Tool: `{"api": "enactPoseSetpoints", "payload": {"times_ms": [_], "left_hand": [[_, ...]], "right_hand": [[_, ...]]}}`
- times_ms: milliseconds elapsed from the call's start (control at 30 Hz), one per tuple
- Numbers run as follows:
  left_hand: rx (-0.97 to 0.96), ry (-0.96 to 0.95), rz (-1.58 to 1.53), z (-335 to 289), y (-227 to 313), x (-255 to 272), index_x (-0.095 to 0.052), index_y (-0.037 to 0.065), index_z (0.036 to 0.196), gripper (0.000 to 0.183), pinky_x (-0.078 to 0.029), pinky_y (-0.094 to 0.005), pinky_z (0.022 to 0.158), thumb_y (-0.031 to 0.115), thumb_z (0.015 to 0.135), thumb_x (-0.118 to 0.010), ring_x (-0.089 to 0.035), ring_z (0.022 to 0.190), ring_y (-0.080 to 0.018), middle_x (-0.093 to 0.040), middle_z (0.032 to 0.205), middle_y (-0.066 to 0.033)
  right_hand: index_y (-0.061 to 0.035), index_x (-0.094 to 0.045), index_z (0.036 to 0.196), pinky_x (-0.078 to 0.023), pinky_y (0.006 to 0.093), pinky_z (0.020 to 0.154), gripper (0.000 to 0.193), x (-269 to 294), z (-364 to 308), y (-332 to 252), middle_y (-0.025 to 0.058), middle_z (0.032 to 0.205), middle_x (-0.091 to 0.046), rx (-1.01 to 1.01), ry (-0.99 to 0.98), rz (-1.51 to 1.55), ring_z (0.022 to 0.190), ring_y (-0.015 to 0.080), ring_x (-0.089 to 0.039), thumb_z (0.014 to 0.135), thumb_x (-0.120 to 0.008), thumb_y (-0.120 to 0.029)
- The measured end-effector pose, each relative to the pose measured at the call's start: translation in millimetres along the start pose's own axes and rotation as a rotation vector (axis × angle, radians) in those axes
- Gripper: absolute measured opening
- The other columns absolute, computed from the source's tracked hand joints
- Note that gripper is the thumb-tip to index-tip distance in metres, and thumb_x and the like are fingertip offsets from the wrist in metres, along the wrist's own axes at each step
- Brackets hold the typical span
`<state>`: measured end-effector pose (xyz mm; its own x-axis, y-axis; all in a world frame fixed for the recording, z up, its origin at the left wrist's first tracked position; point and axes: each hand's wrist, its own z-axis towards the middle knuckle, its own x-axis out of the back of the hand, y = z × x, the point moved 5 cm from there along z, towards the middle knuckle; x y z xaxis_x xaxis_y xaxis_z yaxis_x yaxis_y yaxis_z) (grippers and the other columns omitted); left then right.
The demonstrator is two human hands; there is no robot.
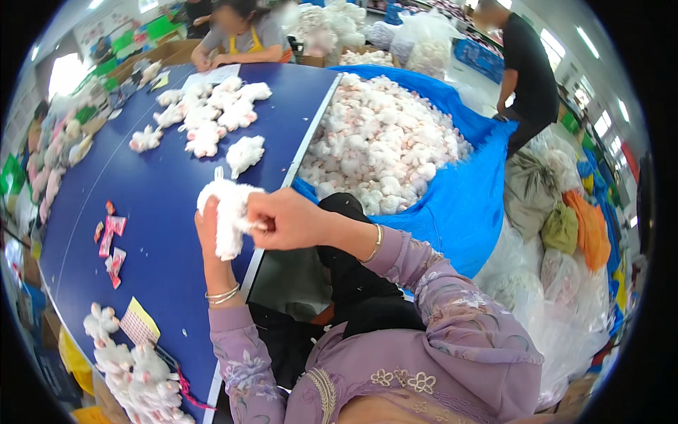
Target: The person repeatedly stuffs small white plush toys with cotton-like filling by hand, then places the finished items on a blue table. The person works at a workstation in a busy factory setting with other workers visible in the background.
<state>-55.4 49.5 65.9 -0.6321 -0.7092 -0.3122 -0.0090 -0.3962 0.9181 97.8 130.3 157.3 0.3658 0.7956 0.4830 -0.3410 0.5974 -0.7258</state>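
Note:
A fluffy white plush toy (229, 215) is held up over the right edge of the blue table (169, 261). My left hand (207, 230) grips it from behind and below, partly hidden by the plush. At its right side my right hand (288, 218) pinches the fur with curled fingers. A small white loop stands up from the toy's top. Just beyond lies a single plush toy (245, 154), with a group of similar plush toys (212, 116) farther up the table.
A blue sheet (487, 184) holds a large heap of white plush toys (388, 141) at my right. More plush toys (138, 374) and a yellow-edged paper (140, 323) lie near left, small pink wrappers (113, 240) beyond. One person (247, 42) sits across; another (526, 71) stands beside the heap.

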Motion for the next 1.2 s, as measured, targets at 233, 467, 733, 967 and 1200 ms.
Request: {"api": "enactPoseSetpoints", "payload": {"times_ms": [233, 467, 733, 967, 1200], "left_hand": [[0.044, -0.009, -0.168, 7, -21, 26, -0.048, 0.01, 0.069, 0.046, -0.032, -0.0225, 0.047, 0.038, 0.103, -0.037, -0.037, 0.046, -0.0086, -0.044, 0.058, -0.0001], [0.138, -0.019, -0.213, 21, -25, 4, -0.051, 0.008, 0.072, 0.04, -0.029, -0.0247, 0.044, 0.033, 0.102, -0.041, -0.036, 0.044, -0.0099, -0.046, 0.055, -0.0014], [0.098, 0.0, -0.008, 22, -42, 8, -0.052, 0.01, 0.073, 0.035, -0.03, -0.0217, 0.043, 0.032, 0.099, -0.049, -0.041, 0.046, -0.0074, -0.05, 0.057, -0.0004], [0.043, 0.106, -0.008, 24, -40, 15, -0.053, 0.009, 0.075, 0.03, -0.026, -0.0197, 0.043, 0.029, 0.099, -0.051, -0.039, 0.047, -0.0042, -0.05, 0.059, 0.0023], [-0.258, 0.263, 0.398, 18, -31, 8, -0.051, 0.001, 0.122, 0.043, -0.048, -0.0267, 0.075, 0.019, 0.087, -0.069, -0.058, 0.087, -0.0155, -0.06, 0.103, -0.006]], "right_hand": [[-0.0061, -0.056, 0.081, -0.044, 0.0275, 0.06, 0.016, 76, -26, -9, 0.0044, 0.077, -0.057, 0.15, 0.158, -0.092, 0.069, 0.0135, -0.054, 0.072, -0.068, -0.002], [-0.0025, -0.047, 0.126, -0.051, 0.029, 0.061, 0.043, 256, -150, 202, 0.0125, 0.106, -0.063, -0.874, 0.783, -0.207, 0.077, 0.019, -0.068, 0.089, -0.06, -0.02], [-0.0064, -0.056, 0.125, -0.041, 0.041, 0.101, 0.068, 18, 66, 177, 0.0182, 0.123, -0.054, -0.115, 0.088, -0.495, 0.117, 0.0379, -0.05, 0.071, -0.078, -0.04], [-0.0044, -0.055, 0.109, -0.047, 0.0413, 0.079, 0.033, -35, 77, 186, 0.0142, 0.111, -0.056, -0.019, 0.1, -0.506, 0.098, 0.0311, -0.058, 0.079, -0.065, -0.013], [-0.0014, -0.058, 0.102, -0.043, 0.0256, 0.054, 0.02, -20, 57, 170, 0.0009, 0.075, -0.058, -0.401, 0.278, 0.429, 0.062, 0.0078, -0.054, 0.094, -0.054, -0.019]]}}
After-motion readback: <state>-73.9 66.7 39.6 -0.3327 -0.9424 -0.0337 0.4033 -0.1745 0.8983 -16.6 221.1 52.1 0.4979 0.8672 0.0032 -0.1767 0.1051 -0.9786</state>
